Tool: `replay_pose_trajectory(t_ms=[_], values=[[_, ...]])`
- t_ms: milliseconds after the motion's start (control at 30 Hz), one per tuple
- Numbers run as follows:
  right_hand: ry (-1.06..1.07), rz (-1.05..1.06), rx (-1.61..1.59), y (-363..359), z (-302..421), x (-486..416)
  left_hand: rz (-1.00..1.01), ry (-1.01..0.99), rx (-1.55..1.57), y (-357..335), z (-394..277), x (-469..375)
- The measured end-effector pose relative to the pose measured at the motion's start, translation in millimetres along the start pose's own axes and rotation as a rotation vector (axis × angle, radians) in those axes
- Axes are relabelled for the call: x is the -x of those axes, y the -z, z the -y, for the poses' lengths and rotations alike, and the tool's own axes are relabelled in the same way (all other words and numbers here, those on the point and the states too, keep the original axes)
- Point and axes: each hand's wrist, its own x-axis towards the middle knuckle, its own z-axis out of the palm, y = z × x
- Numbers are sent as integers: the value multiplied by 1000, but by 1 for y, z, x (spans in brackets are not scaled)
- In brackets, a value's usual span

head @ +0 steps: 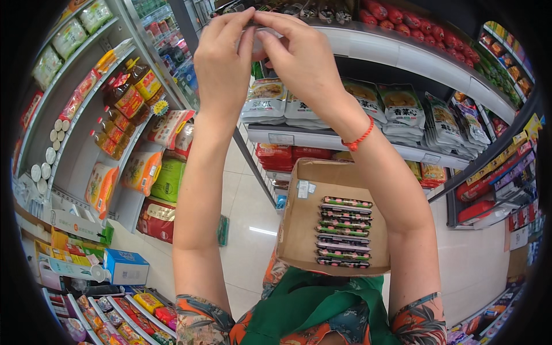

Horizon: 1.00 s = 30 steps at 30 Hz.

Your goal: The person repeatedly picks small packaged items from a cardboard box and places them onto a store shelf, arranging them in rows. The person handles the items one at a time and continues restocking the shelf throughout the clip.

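Both my hands are raised before the upper shelf, fingertips meeting. My left hand [224,58] and my right hand [299,54] bend around something pale at the shelf edge, mostly hidden by the fingers; whether they grip it cannot be told. A red braided cord [361,137] circles my right wrist. Below my arms, an open cardboard box [297,224] rests between my body and the rack. In it lies a column of slim wrapped sticks [344,233], apparently sausages, in black, green and pink wrappers. Small white labels [303,189] are on the box's inside.
Ahead, the upper shelf edge [388,47] carries red-wrapped sausages [401,23]. Pouches of pickled vegetables [401,108] stand on the shelf below. At left, a rack holds oil bottles [129,101] and bagged goods [142,172]. Pale floor tiles [246,202] show beneath me.
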Motion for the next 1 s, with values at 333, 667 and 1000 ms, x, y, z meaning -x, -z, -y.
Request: replay_pose_trajectory(t_ms=[333,667,1000], values=[[-157,35,93,52,23,41,63,209,287,-5,-55,31],[-315,19,80,89,39,93,177,317,416,-8,-102,74],[-567,49,144,127,42,155,331,493,580,-17,-145,125]])
